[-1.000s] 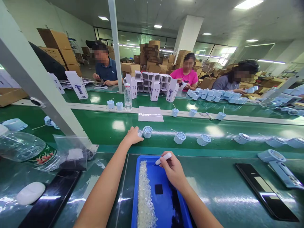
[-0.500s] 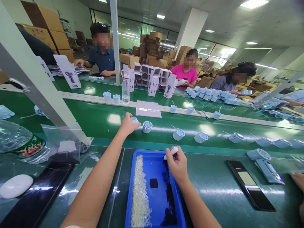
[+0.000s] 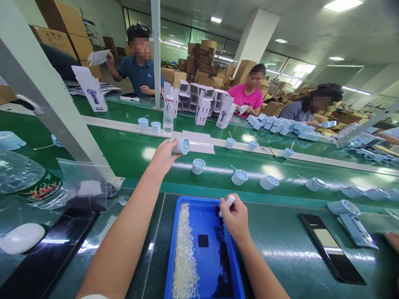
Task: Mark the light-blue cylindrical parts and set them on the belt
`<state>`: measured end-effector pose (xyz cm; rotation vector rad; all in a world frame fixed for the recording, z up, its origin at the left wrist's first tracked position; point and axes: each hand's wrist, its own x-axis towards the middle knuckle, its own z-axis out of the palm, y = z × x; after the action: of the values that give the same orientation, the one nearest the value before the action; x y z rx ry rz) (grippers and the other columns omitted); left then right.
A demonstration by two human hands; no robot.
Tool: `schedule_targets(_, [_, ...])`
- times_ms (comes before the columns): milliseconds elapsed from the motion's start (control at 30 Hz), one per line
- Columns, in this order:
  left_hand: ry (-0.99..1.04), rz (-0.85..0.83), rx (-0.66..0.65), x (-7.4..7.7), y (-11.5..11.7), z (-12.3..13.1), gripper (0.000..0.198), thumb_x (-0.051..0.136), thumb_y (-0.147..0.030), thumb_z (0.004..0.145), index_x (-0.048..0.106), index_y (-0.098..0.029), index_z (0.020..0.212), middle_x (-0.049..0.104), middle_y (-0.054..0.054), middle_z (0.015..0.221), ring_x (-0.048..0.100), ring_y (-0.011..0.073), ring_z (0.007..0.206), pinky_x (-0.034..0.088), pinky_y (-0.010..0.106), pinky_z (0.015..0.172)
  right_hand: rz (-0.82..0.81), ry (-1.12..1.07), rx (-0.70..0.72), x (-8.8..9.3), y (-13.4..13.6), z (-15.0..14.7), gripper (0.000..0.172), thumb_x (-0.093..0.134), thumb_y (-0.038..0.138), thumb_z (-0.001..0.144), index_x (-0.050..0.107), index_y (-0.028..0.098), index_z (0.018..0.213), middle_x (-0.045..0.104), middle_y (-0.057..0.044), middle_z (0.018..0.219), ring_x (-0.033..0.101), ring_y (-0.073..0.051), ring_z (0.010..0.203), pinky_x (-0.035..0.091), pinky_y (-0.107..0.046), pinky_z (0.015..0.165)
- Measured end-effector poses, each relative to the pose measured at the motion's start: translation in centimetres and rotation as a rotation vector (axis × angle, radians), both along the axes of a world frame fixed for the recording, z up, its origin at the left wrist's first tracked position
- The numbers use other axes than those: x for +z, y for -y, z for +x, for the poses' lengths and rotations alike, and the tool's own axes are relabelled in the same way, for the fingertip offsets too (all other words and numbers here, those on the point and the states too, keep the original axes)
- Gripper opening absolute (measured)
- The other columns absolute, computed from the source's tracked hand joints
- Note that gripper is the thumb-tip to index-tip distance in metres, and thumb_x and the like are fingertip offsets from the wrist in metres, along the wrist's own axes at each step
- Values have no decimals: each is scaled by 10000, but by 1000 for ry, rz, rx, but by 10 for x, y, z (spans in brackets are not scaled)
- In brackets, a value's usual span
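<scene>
Left hand (image 3: pixel 162 157) grasping a pale blue round part (image 3: pixel 181 145), right hand (image 3: pixel 237 218) gripping a white pen-like tool (image 3: pixel 227 204) over the blue tray (image 3: pixel 201 218).

At mid-frame we see the left hand's fingers closed round the part, held clear above the green belt (image 3: pixel 140 155) with its grilled face turned to the right. Just below and right of it, three like parts (image 3: pixel 198 166) sit on the belt in a loose row. At lower centre the right hand is clenched on the tool, tip down at the tray's upper edge. In the tray lie a strip of clear bits (image 3: pixel 185 253) on the left, a black square (image 3: pixel 203 241) in the middle and dark bits along the right. Across the belt, in the upper frame, three people work — a water bottle (image 3: pixel 168 115) stands before them.
</scene>
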<state>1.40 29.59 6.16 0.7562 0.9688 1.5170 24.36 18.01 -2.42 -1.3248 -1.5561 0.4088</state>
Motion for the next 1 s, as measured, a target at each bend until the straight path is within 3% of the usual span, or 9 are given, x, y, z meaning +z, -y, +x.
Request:
schedule_targets(167, [72, 44, -21, 3, 1, -2, 124, 598, -237, 816, 617, -122, 859, 592, 129, 1028, 549, 218, 962, 519, 335, 763, -18, -7, 50, 1, 1, -1, 248, 505, 265, 846, 397, 221, 628, 411, 66, 514, 378, -104, 471, 321, -235, 484])
schedule_targets(333, [134, 49, -40, 4, 1, 0, 94, 592, -208, 811, 628, -121, 820, 602, 111, 987, 547, 197, 911, 512, 330, 764, -5, 43, 375, 0, 3, -1, 175, 527, 222, 848, 445, 217, 693, 497, 31, 621, 463, -120, 563, 386, -241, 543])
schedule_targets(433, [156, 55, -66, 6, 3, 3, 92, 573, -189, 817, 618, -122, 773, 601, 91, 908, 544, 174, 854, 502, 318, 764, 61, 20, 391, 4, 9, -3, 173, 523, 181, 843, 444, 217, 694, 491, 28, 628, 469, -118, 568, 393, -238, 543])
schedule_targets(500, [149, 52, -85, 6, 4, 6, 91, 578, -184, 806, 610, -121, 749, 590, 74, 843, 538, 157, 801, 499, 319, 764, 90, 0, 481, 9, 15, -6, 170, 529, 154, 822, 450, 217, 686, 502, 27, 623, 477, -118, 563, 399, -237, 540])
schedule_targets(633, [75, 48, -176, 6, 9, 13, 118, 654, -229, 736, 615, -121, 762, 579, 52, 792, 521, 143, 731, 490, 302, 694, -32, 67, 775, 19, 25, -13, 150, 557, 143, 803, 500, 211, 682, 558, 11, 635, 520, -128, 584, 429, -247, 558])
schedule_targets(700, [9, 52, -222, 6, 11, 17, 207, 698, -293, 700, 624, -122, 790, 580, 50, 795, 518, 145, 729, 477, 290, 666, -6, -52, 684, 21, 26, -13, 124, 554, 171, 831, 543, 208, 713, 594, -11, 676, 568, -149, 639, 467, -269, 595])
schedule_targets(800, [-106, 48, -282, 7, 15, 25, 317, 737, -392, 660, 624, -127, 794, 568, 38, 760, 511, 140, 709, 463, 284, 661, 102, -360, 394, 20, 21, -10, 51, 569, 230, 857, 611, 207, 844, 639, -57, 842, 637, -184, 749, 530, -314, 670])
schedule_targets(867, [-175, 35, -330, 8, 18, 30, 351, 745, -419, 647, 626, -131, 809, 572, 35, 763, 513, 137, 700, 459, 281, 657, 104, -502, 261, 18, 16, -7, 98, 578, 264, 867, 622, 212, 938, 648, -74, 955, 667, -200, 817, 554, -340, 733])
schedule_targets(1000, [-275, 8, -402, 8, 23, 41, 368, 722, -445, 667, 628, -134, 840, 593, 46, 798, 528, 141, 703, 459, 279, 648, 48, -593, 184, 15, 11, -4, 188, 568, 308, 888, 613, 219, 1048, 667, -81, 1029, 671, -206, 917, 554, -357, 826])
